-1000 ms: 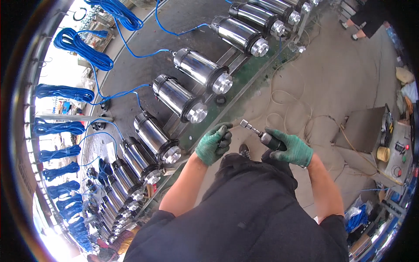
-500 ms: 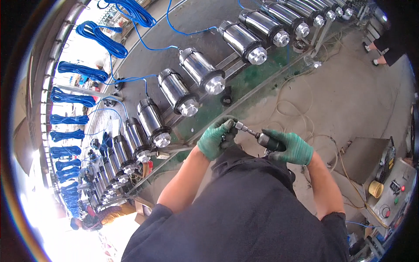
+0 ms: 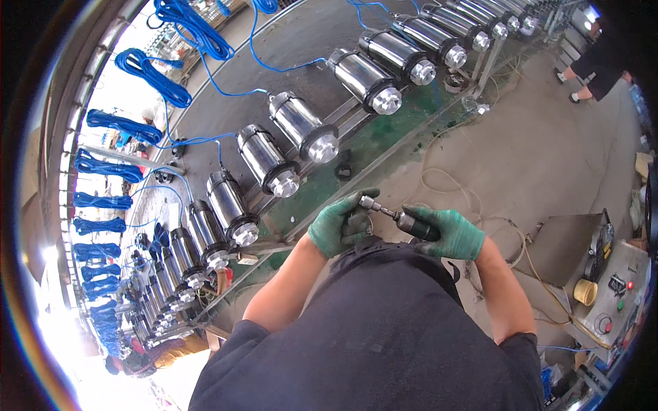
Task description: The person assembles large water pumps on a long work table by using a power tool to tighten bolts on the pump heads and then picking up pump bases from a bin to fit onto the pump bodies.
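Note:
In front of my waist, my green-gloved right hand [image 3: 451, 233] wraps round the dark body of a power driver [image 3: 416, 226]. Its metal shaft points left and ends in a silver socket [image 3: 370, 203]. My left hand [image 3: 340, 225], also in a green glove, is beside that socket with its fingers apart, one stretched above the socket and the others bent below it. Whether a small part lies in the left palm cannot be made out. Beyond my hands stands a row of shiny steel pump motors with silver ends, the nearest being one motor [image 3: 269, 162].
The motors lie along a dark bench [image 3: 288, 41] with a green lower ledge. Bundled blue cables [image 3: 110, 166] hang at the left. A pale hose [image 3: 445, 179] loops over the floor. At right are a metal table [image 3: 620, 308] and a yellow tub [image 3: 585, 292]. A person [image 3: 600, 65] stands far right.
My left hand's fingers have loosened from around the socket and spread. The driver has shifted slightly left and down. The view has turned a little, so the motors appear further left and lower.

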The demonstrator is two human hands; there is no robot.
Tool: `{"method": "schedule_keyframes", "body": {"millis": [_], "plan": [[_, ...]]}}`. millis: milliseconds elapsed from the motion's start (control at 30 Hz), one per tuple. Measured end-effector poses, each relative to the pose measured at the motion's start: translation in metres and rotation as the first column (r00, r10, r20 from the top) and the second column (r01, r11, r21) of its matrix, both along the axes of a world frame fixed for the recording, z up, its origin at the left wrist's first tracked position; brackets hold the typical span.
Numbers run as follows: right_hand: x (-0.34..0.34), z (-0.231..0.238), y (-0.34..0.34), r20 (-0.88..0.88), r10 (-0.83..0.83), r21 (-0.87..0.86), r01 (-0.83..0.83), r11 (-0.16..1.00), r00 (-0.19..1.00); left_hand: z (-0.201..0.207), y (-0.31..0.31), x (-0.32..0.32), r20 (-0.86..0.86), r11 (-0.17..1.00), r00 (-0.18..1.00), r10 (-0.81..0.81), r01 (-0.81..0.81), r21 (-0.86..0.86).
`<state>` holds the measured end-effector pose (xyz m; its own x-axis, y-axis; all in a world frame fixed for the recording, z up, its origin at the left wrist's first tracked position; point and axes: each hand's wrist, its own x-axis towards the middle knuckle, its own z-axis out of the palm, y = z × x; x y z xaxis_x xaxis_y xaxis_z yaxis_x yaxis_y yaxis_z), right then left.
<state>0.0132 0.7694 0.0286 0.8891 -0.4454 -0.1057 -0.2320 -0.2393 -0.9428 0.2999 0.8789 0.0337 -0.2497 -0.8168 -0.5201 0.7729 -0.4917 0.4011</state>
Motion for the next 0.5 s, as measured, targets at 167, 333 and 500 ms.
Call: {"method": "schedule_keyframes", "body": {"millis": [167, 333, 500], "plan": [[0.002, -0.012, 0.003, 0.066, -0.024, 0.124, 0.016, 0.992, 0.998, -0.017, 0.000, 0.007, -0.016, 0.988, 0.999, -0.047, 0.044, -0.149], [0.009, -0.006, 0.002, 0.008, -0.017, 0.146, 0.016, 0.989, 1.000, -0.014, -0.005, 0.017, 0.009, 0.998, 0.999, -0.048, 0.048, -0.049], [0.023, -0.005, 0.006, 0.021, -0.046, 0.059, 0.045, 0.997, 0.999, -0.023, -0.007, 0.026, 0.038, 0.997, 0.998, -0.045, 0.048, -0.060]]}}
